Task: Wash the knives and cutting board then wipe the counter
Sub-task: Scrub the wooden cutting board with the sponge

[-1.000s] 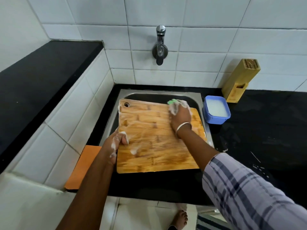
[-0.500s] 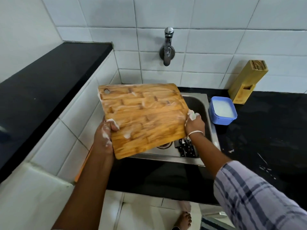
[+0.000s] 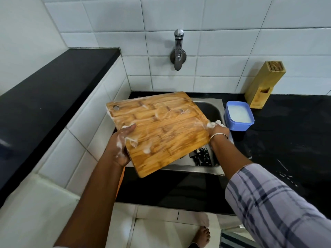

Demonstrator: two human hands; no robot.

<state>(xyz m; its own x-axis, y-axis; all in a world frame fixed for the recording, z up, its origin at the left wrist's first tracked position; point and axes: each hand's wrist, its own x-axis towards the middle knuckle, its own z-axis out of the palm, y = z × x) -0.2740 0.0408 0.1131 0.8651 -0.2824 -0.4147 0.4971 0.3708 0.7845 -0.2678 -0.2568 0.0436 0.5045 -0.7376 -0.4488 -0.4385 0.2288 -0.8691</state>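
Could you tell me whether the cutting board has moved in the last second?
Yes: the cutting board has lifted leftward off the sink, uncovering the knives.

The cutting board (image 3: 161,131) hangs tilted over the sink (image 3: 197,170) (knives (image 3: 202,157) inside); tub (image 3: 239,117) right of sink.

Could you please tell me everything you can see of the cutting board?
The cutting board is a rectangular slab of jointed wood strips with rounded corners and a hole near one corner. Streaked with foam, it is held tilted above the sink, the left hand gripping its left edge, the right hand its right edge.
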